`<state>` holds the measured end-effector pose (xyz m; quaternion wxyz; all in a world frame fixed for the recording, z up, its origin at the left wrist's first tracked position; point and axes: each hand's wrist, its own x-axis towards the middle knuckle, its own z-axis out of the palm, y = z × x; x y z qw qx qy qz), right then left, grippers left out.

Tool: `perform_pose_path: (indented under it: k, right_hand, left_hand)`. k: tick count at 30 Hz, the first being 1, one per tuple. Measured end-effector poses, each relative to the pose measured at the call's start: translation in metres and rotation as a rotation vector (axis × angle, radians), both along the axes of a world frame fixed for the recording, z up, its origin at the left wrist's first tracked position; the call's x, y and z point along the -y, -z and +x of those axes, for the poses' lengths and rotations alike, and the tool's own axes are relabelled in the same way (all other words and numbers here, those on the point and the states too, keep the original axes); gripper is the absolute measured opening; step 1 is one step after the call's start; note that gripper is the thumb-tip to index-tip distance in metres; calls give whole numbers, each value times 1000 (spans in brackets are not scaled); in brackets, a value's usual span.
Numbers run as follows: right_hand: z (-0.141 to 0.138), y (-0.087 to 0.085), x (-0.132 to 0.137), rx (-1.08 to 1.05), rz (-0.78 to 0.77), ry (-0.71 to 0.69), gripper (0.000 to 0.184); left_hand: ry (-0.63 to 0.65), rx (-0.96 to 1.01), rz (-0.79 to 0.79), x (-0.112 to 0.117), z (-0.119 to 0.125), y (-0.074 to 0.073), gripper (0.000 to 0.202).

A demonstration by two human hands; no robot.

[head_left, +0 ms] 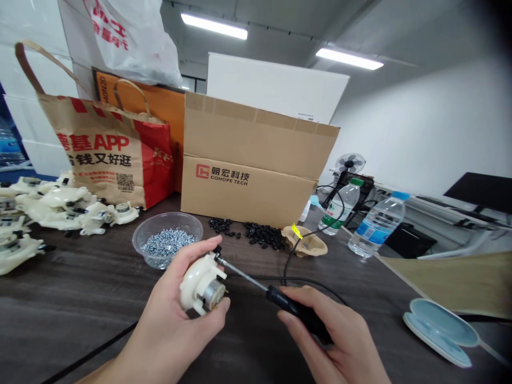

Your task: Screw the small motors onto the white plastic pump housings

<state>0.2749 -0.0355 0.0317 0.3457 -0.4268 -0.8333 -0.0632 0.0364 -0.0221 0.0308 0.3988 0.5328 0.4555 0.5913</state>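
The left hand (174,314) is clamped around a white plastic gear housing (198,282), with the thumb across its upper side and the fingers wrapped beneath it. A metal motor can (214,294) is seated in the housing and faces the right hand.

The right hand (324,333) is closed on the black handle of a corded electric screwdriver (294,308). The steel shaft (240,272) extends toward the left hand, and its tip meets the upper edge of the housing. The two hands remain apart, linked only by the screwdriver and housing. A black cable (308,281) runs across the dark wood tabletop (92,304) behind the right hand.

Beyond the left hand, a clear plastic bowl (138,237) contains loose silver screws (168,242). Loose small black parts (260,236) lie beyond the screwdriver shaft, in front of a cardboard box (248,165). A molded pulp tray (306,242) sits beyond the right hand. Further left of the left hand, similar white housing assemblies (60,208) are piled on the tabletop. Two plastic water bottles (378,226) (342,205) stand beyond the right hand, and an open pale blue case (440,330) lies to its right.
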Motion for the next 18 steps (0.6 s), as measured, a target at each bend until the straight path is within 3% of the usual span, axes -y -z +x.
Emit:
perform_pose_path:
  k: [9, 18]
  right_hand:
    - [-10, -4, 0, 14, 15, -65, 28]
    - [-9, -3, 2, 46, 46, -66, 22]
  left_hand:
    - [33, -144, 87, -8, -7, 10, 59]
    - [31, -214, 93, -5, -9, 11, 58]
